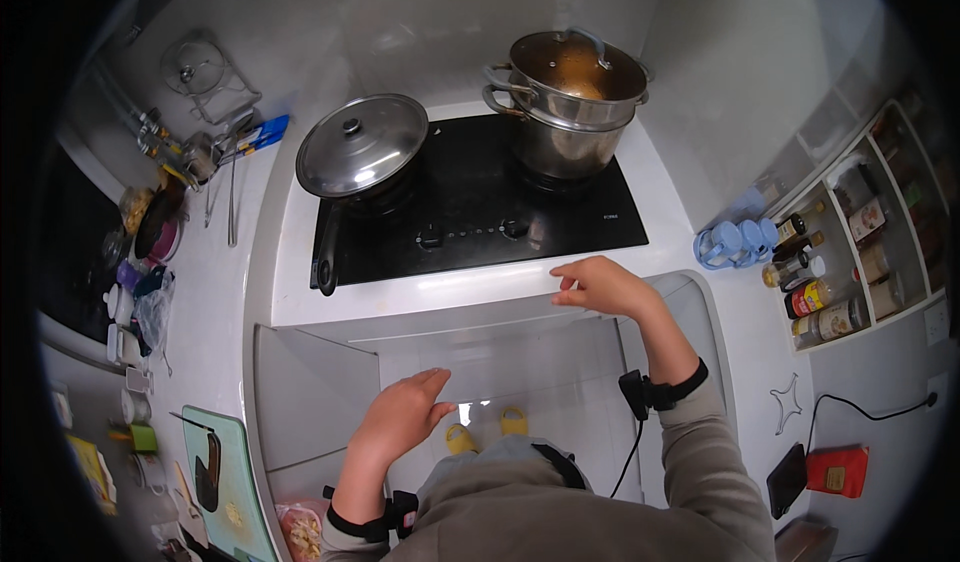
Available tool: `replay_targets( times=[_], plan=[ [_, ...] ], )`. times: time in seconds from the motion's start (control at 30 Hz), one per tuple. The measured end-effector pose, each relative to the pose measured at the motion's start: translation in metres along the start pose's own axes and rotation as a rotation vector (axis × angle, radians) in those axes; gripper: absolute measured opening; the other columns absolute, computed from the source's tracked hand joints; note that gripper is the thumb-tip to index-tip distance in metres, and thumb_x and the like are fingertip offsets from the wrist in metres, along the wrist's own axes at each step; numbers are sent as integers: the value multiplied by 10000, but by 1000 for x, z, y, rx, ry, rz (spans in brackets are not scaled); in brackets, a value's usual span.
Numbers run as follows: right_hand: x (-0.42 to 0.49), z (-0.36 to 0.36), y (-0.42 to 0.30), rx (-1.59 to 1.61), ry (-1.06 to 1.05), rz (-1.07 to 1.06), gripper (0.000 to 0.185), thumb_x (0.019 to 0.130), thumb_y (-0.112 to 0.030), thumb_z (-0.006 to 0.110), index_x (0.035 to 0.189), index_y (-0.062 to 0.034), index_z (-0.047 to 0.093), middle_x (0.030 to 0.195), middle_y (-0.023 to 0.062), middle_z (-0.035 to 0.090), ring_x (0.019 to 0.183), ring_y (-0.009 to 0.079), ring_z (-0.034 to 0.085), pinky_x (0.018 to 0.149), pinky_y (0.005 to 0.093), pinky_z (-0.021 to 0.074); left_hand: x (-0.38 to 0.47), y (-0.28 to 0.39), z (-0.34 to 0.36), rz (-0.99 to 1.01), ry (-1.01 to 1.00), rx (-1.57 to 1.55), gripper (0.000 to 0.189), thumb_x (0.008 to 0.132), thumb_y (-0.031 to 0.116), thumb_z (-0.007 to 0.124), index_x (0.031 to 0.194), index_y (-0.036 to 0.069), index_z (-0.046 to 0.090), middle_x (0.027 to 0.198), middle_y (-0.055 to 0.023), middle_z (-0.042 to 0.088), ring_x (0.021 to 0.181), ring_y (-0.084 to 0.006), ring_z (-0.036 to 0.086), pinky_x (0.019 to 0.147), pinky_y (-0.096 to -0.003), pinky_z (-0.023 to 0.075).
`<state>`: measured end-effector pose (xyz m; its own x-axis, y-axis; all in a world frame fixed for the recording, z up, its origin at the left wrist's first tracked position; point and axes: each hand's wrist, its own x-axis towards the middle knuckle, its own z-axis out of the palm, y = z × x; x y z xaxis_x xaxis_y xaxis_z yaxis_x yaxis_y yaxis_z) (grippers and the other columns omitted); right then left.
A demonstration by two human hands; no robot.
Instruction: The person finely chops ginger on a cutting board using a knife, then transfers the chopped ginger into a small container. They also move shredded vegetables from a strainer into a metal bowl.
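Observation:
My right hand (602, 286) hovers by the front edge of the white counter, below the black gas hob (472, 224), fingers apart and holding nothing. Lower and to the left, my left hand (405, 412) hangs over the floor, empty, with the thumb apart from the fingers. A wok or frying pan with a domed metal lid (367, 149) sits on the left burner, its black handle (328, 254) pointing towards me. On the right burner stands a stacked steel steamer pot (574, 138) under a glass lid (577, 66).
On the left counter lie a green cutting board (236, 479) with a knife (213, 464) and chopped bits, and a metal utensil (232, 209). To the right are blue-lidded jars (735, 243), a spice rack (862, 262), a red packet (838, 472) and a wire trivet (786, 404).

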<state>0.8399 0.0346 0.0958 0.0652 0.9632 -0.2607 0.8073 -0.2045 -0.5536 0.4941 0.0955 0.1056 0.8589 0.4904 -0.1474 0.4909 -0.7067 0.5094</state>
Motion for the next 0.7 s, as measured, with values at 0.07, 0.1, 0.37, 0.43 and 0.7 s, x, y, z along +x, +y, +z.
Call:
replay_targets(
  times=[0.07,0.1,0.37,0.43,0.7],
  plan=[
    [-13,2,-20,-17,1,-79,489,853,-346,712,1214,-25,639,981,154,703,856,299,657,769,362,517,-2,-3,-1,-2,20,-36,447,869,235,678,1230,-2,561,1184,-207,625,1068,-404,588,878,-441,501],
    [-16,4,-30,-42,3,-125,476,852,-328,719,1219,-35,642,966,142,706,821,283,657,743,358,520,-4,-4,-2,-18,25,-46,446,870,229,679,1238,6,560,1174,-207,628,1066,-410,584,875,-443,498],
    [-9,30,-101,189,18,-361,443,851,-242,729,1239,-54,622,1029,94,689,879,218,647,757,325,524,-17,-6,-5,-29,170,-68,464,870,246,676,1258,15,565,1286,-184,582,1154,-378,555,942,-426,477],
    [-4,37,-111,186,10,-383,427,869,-257,709,1237,-59,623,1060,101,684,918,238,646,781,335,524,-18,-5,-6,-5,201,-49,472,869,249,677,1265,18,564,1317,-176,564,1174,-369,548,953,-421,474],
    [-24,22,-97,-5,-138,-368,398,905,-288,660,1246,-86,624,1104,117,676,976,307,639,833,385,511,-1,15,-37,108,155,-135,472,853,224,695,1272,39,579,1256,-168,608,1110,-366,590,913,-407,497]
  ],
)
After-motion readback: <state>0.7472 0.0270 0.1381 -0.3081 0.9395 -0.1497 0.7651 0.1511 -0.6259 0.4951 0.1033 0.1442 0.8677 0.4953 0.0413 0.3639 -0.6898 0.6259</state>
